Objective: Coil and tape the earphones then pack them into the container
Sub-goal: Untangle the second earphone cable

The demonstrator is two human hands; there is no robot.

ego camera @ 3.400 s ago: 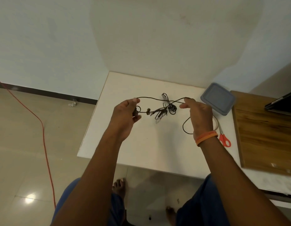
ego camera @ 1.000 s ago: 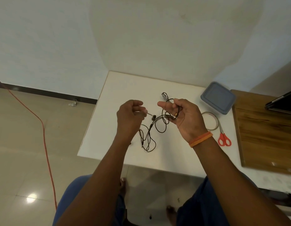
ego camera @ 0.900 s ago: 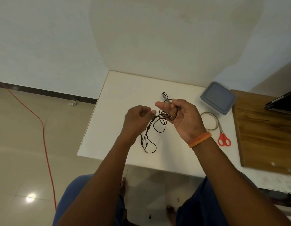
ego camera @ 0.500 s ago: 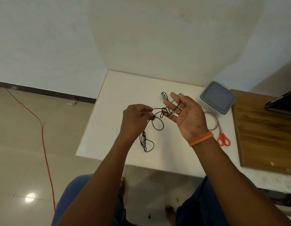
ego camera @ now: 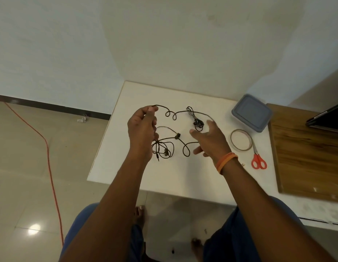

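Black earphones [ego camera: 177, 136] hang in loose curly loops over the white table [ego camera: 115, 152]. My left hand [ego camera: 141, 131] pinches the cable near its top at the thumb and fingertips, and more loops dangle below that hand. My right hand [ego camera: 209, 140] is spread, fingers relaxed, with the cable draped over its fingers; a small tangle hangs just left of it. A grey lidded container [ego camera: 251, 112] sits at the table's back right. A roll of clear tape [ego camera: 240, 139] lies in front of it.
Red-handled scissors [ego camera: 258, 160] lie beside the tape. A wooden board [ego camera: 308, 154] covers the table's right side, with a dark device [ego camera: 327, 118] at its far edge. An orange cord [ego camera: 48, 159] runs across the floor on the left.
My hands have drawn apart, stretching the cable out between them. The right hand has opened and turned from a curled hold into a spread palm. The left hand rose slightly.
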